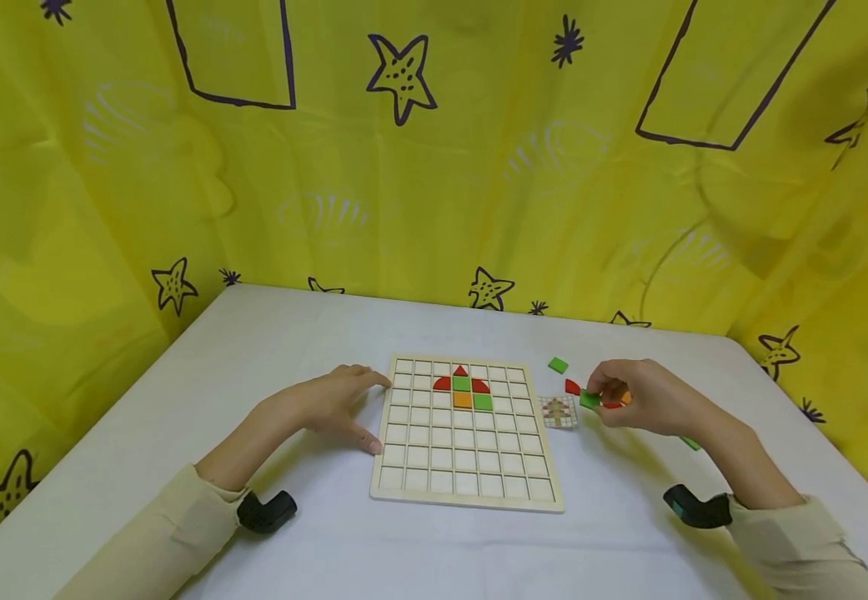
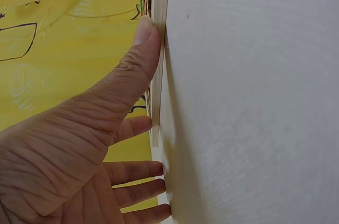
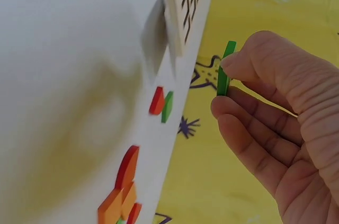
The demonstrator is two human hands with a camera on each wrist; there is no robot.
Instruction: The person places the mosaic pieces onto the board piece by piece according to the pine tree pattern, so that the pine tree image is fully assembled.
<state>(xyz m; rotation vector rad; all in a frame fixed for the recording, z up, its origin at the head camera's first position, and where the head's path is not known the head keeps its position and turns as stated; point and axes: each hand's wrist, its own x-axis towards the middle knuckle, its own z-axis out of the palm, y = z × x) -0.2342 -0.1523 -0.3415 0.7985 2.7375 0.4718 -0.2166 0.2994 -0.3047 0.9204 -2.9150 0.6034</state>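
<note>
My right hand (image 1: 654, 396) pinches a thin green square tile (image 3: 226, 68) between thumb and fingers, held above the table right of a pale wooden grid board (image 1: 441, 457). My left hand (image 1: 326, 404) lies at the board's left edge, thumb and index finger touching its side, the other fingers spread. In the board's upper part sit a red triangle (image 1: 460, 372), two red curved pieces (image 1: 443, 383), green squares (image 1: 483, 402) and an orange square (image 1: 463, 401). A small printed card (image 1: 559, 413) with a coloured grid pattern lies beside the board's right edge.
Loose tiles lie right of the board: a green one (image 1: 558, 365), a red one (image 1: 572, 387), and orange (image 3: 109, 207) and red pieces (image 3: 127, 168) partly behind my right hand in the head view. A yellow patterned curtain (image 1: 434, 183) surrounds the white table (image 1: 313, 533).
</note>
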